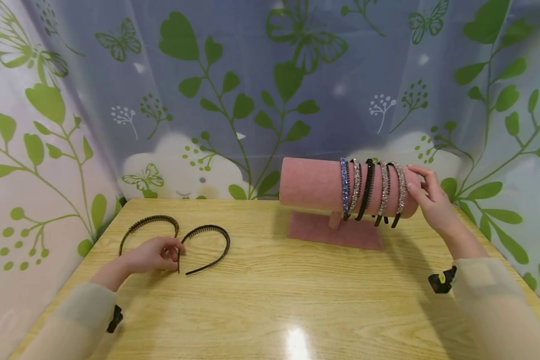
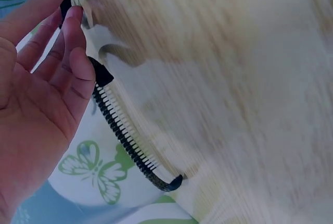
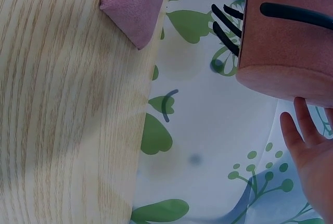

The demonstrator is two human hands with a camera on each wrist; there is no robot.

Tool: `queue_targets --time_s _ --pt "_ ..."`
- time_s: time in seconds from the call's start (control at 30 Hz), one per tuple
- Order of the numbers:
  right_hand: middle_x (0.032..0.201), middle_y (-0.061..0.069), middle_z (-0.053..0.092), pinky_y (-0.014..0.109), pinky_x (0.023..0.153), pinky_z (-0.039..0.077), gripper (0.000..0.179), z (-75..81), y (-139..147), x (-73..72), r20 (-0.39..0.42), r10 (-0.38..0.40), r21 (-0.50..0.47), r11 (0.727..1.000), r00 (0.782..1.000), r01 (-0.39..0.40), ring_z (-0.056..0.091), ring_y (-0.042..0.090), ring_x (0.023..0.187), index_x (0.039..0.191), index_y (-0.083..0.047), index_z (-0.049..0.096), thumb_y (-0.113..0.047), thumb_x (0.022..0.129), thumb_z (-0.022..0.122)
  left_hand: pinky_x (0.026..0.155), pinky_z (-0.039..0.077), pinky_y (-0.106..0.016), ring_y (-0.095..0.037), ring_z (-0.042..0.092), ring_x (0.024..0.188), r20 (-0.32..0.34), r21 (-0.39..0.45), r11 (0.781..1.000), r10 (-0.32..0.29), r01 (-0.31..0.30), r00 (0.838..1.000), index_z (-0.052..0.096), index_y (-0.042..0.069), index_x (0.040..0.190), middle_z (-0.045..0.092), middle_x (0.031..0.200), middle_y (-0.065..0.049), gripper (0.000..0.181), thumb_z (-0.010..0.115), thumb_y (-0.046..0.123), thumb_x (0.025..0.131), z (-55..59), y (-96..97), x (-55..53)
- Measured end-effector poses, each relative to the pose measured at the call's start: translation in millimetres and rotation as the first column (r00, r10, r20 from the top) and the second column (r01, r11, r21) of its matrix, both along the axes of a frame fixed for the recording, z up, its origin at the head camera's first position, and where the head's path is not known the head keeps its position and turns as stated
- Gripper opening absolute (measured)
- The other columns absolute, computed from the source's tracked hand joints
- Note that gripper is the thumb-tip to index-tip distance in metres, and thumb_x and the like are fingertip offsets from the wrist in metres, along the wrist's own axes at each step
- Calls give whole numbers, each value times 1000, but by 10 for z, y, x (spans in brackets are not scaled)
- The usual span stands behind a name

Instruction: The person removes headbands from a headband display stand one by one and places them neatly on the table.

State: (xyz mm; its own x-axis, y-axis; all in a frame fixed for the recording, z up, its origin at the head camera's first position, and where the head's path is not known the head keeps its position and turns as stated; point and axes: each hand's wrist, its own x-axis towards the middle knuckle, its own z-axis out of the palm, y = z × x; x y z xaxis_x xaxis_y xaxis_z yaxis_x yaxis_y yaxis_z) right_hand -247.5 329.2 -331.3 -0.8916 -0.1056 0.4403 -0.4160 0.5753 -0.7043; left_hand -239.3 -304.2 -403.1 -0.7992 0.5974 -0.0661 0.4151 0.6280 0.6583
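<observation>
My left hand (image 1: 155,254) pinches one side of a black toothed headband (image 1: 228,240) at the table's left; in the left wrist view my fingers meet at its dark band (image 2: 64,5). Just beyond that hand lies another dark toothed headband (image 1: 155,218), partly hidden by it. My right hand (image 1: 434,205) touches the right end of a pink cylindrical headband stand (image 1: 310,182), with fairly straight fingers against that end. Several headbands are on the stand's right half: a blue sparkly one (image 1: 344,185), a plain black one (image 1: 366,187) and silver sparkly ones (image 1: 401,187).
The stand's pink base (image 1: 306,232) rests on the light wooden table (image 1: 261,300) toward the back right. A curtain (image 1: 252,75) printed with leaves and butterflies hangs behind and along both sides of the table.
</observation>
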Motion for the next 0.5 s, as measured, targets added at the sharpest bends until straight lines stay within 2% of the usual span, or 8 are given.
queue_targets --time_s 0.3,0.5 --pt "143 26 33 20 77 36 48 -1 -7 3 0 3 -10 1000 1000 -3 38 -6 106 149 -4 25 -18 105 40 64 42 -29 -15 50 69 7 -63 993 101 -100 995 65 6 101 58 85 0 27 79 20 82 -30 93 -43" --pt "141 26 34 19 77 37 48 1 -16 4 -9 12 -21 1000 1000 -12 38 -6 106 148 -4 25 -17 105 40 65 39 -32 -17 46 68 -30 -95 978 184 -186 982 65 6 98 57 84 0 30 81 24 79 -29 129 -52"
